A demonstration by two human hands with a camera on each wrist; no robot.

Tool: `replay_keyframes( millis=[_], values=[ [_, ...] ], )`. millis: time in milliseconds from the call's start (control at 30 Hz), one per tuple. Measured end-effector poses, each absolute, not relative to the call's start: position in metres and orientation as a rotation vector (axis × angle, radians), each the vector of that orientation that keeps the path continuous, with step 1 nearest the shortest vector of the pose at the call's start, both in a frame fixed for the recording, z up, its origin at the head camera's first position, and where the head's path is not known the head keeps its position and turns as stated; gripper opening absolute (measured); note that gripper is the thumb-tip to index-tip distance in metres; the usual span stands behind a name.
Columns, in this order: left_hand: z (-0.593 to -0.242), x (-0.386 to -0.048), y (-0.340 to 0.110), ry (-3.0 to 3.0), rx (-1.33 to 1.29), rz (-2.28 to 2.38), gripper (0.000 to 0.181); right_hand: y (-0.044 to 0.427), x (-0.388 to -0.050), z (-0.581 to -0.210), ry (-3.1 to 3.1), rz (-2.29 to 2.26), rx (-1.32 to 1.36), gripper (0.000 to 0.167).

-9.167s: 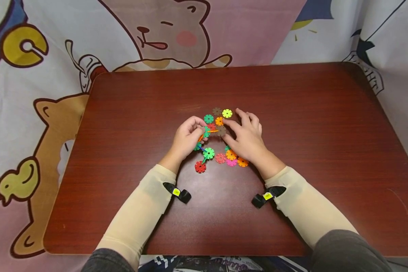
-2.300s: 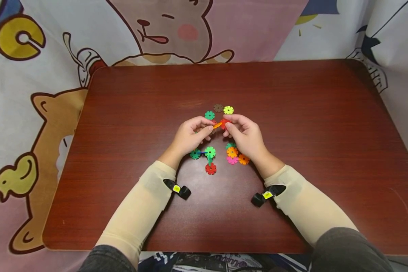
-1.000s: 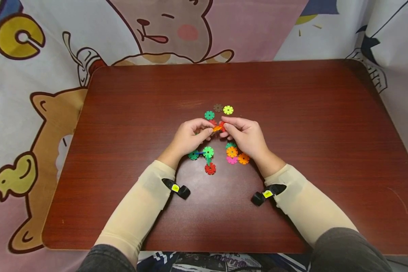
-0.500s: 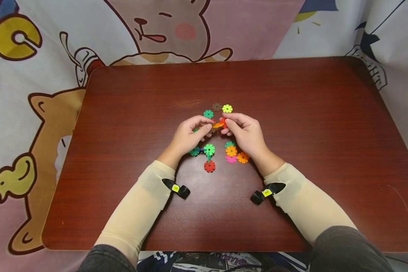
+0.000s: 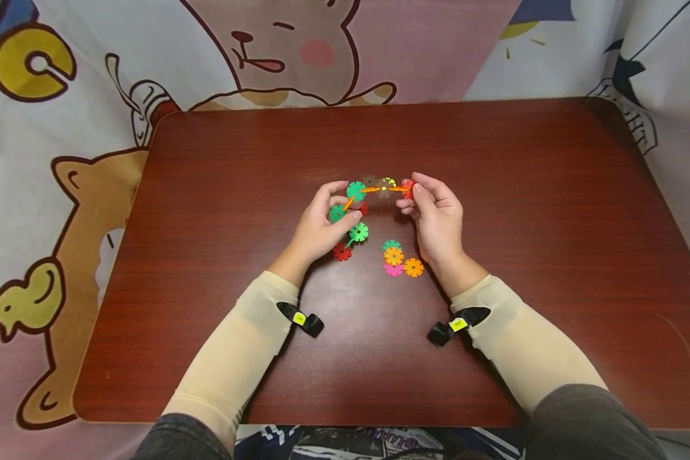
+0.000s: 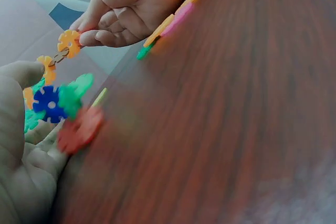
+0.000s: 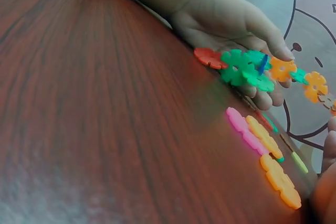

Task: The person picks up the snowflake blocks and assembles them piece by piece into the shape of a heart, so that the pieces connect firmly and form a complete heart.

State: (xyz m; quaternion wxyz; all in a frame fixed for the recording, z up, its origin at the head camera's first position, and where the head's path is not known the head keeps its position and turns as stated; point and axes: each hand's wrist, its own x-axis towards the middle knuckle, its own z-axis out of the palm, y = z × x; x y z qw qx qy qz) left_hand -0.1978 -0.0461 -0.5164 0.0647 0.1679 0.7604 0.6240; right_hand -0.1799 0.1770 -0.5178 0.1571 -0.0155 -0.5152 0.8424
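Notched plastic snowflake discs are joined into a curved chain, held up off the table between both hands. My left hand holds its left part between thumb and fingers, near an orange disc. From there hang a blue disc, green discs and, at the lower end, a red disc. My right hand pinches the red disc at the chain's right end, next to an orange disc. A brown disc sits between the two orange links of the stretched upper part.
Loose discs lie under the chain: a brown one, a yellow one and a red one. A group of orange, pink and green discs lies nearer me on the brown table. Printed cloth hangs behind.
Half a second ago the hands were close together. Since then the right hand has moved right and away with the red disc, stretching the chain, and the chain's lower end has risen off the table.
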Motion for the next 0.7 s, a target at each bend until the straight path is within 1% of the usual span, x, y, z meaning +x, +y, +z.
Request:
replay_keyframes(
  millis=[100,167,400,467,567,700],
  values=[
    [-0.5179,-0.198,-0.0454,2.216,0.537,1.922,0.063,0.1777,-0.1808,-0.5172,-1.411,2.44,-0.074,0.023],
    [-0.519,-0.1984,-0.0451,2.181,0.573,1.929,0.069,0.1779,-0.1814,-0.5169,-1.402,2.444,-0.095,0.022],
    [-0.5189,-0.1993,-0.0465,2.16,0.726,1.822,0.105,0.179,-0.1828,-0.5161,-1.397,2.445,-0.133,0.022],
    [-0.5187,-0.1999,-0.0476,2.161,0.752,1.792,0.111,0.1791,-0.183,-0.5165,-1.419,2.434,-0.126,0.024],
    [-0.5191,-0.2006,-0.0486,2.171,0.779,1.775,0.109,0.1793,-0.1835,-0.5178,-1.507,2.381,-0.119,0.03],
    [-0.5201,-0.2003,-0.0488,2.203,0.776,1.8,0.103,0.179,-0.1831,-0.5185,-1.745,2.196,-0.101,0.032]
  ],
)
